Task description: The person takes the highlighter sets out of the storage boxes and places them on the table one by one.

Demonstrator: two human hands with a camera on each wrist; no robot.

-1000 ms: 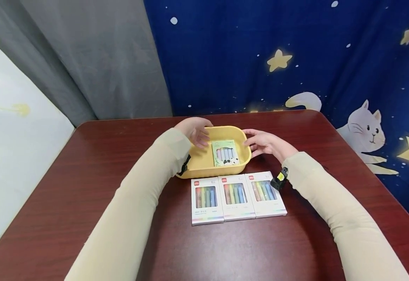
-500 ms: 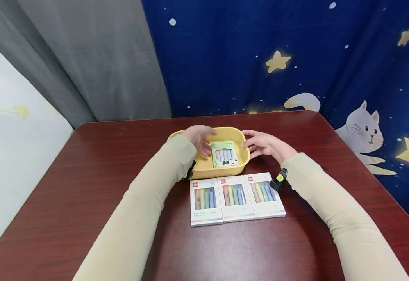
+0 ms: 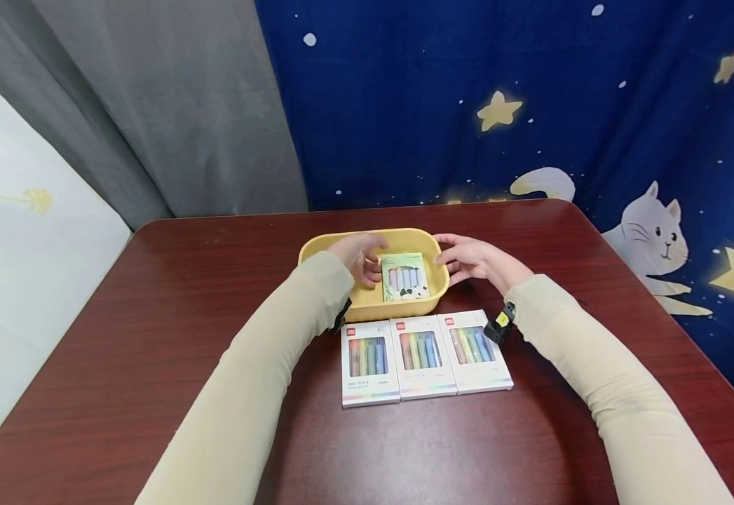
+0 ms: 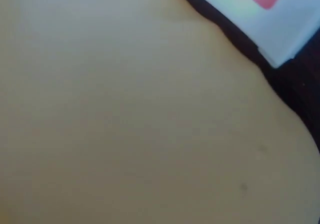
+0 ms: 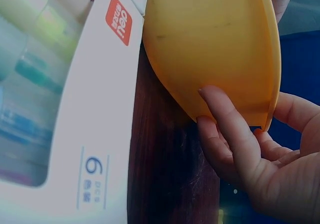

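Note:
A yellow plastic basket stands near the middle of the table. Inside, toward its right end, lies a green panda-print box with pastel pens behind its window. My left hand reaches into the basket, loosely bent fingers against or very close to the green box's left edge. At the basket's right end, my right hand holds the rim; in the right wrist view, its fingers touch the outer wall, with the thumb at the rim. A blurred beige surface fills most of the left wrist view.
Three white windowed pen boxes lie side by side just in front of the basket. One white box is close up in the right wrist view. The dark red table backs onto grey and blue curtains.
Over the last second, my left hand has moved right and down into the basket. The green box has shifted slightly right since half a second ago. My right hand has stayed at the rim.

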